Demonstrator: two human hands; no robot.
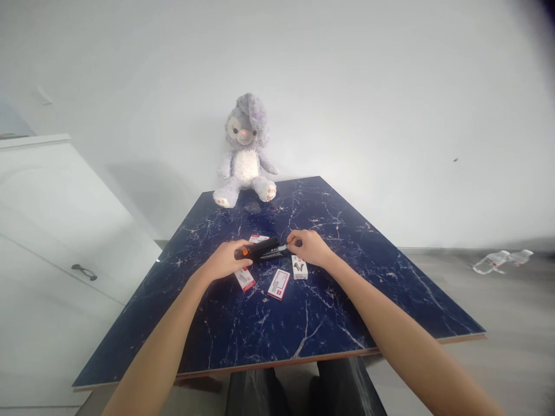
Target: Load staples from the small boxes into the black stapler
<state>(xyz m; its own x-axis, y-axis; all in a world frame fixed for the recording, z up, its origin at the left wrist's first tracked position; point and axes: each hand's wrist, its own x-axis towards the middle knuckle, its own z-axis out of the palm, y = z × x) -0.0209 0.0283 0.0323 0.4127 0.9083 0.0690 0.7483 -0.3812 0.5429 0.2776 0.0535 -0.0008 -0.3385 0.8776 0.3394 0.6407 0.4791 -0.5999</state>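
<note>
Two bare forearms reach from the near edge over one dark blue marbled surface (347, 300). The left hand (225, 261) has its grip wrapped around the orange-tipped rear of one black stapler (264, 249), held low over the middle of the surface. The right hand (310, 247) has its grip pinching the stapler's metal front end. Four small boxes lie around it: one behind (259, 237) and three in front (245, 279) (278, 283) (299, 267). One grey plush toy (245, 151) sits at the far edge. Two plastic bottles (489, 263) (520, 256) lie on the floor to the right.
</note>
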